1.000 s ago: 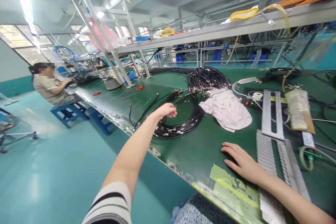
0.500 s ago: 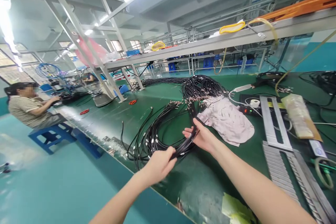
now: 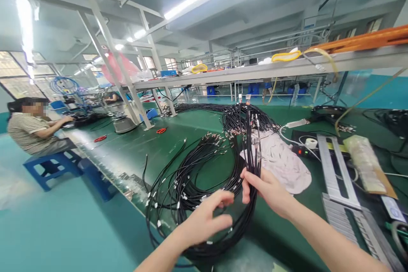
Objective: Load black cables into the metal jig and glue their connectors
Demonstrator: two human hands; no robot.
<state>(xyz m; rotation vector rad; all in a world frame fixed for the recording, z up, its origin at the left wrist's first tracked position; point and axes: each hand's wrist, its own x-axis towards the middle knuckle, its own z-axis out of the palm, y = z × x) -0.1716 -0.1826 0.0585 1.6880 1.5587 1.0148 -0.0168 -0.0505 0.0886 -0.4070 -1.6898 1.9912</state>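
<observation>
My right hand (image 3: 267,187) is closed around a bundle of black cables (image 3: 252,148), whose connector ends point upward above my fingers. From there the bundle curves down and left in a loop over the green table (image 3: 127,153). My left hand (image 3: 210,216) is above the loop's lower part, fingers apart and curved, with nothing seen between them. More coiled black cables (image 3: 191,170) with white tags lie beyond and left of it. Behind the raised ends rests a larger heap of black cables (image 3: 229,117).
A pale cloth (image 3: 287,161) lies right of my right hand. Farther right are a metal slotted fixture (image 3: 341,178) and a wrapped block (image 3: 363,163). Red-handled tools (image 3: 161,130) lie on the table at left. A co-worker (image 3: 33,127) sits at the far left edge. A shelf (image 3: 223,77) spans the back.
My right hand has raised one end of the cable bundle upright. My left hand has let go and opened. The cable loop has shifted toward me.
</observation>
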